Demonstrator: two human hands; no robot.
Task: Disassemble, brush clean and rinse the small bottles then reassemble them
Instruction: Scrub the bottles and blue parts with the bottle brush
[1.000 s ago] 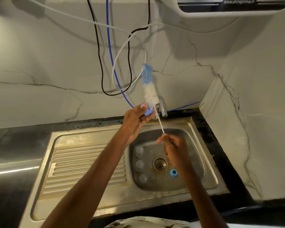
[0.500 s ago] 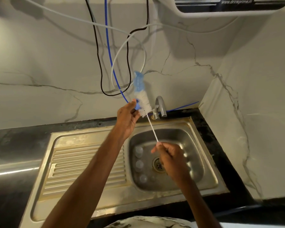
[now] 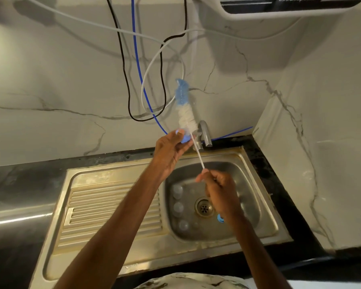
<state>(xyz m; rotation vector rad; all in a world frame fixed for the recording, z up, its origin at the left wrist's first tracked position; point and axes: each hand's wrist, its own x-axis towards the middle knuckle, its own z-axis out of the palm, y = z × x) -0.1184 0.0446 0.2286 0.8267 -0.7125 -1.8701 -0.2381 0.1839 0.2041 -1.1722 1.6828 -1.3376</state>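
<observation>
Left hand (image 3: 171, 149) has a pinching grip on a blue cap (image 3: 184, 138) above the sink's (image 3: 265, 224) back edge, right hand (image 3: 219, 190) closed on the brush (image 3: 186, 113) handle: scrubbing now, rinsing likely follows.

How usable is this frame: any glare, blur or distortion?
Head view: wide-angle bends the counter edges; a glare streak lies on the steel at left; the right hand is motion-blurred; the brush and left hand read fairly sharp; wall corners fall into shadow.
</observation>
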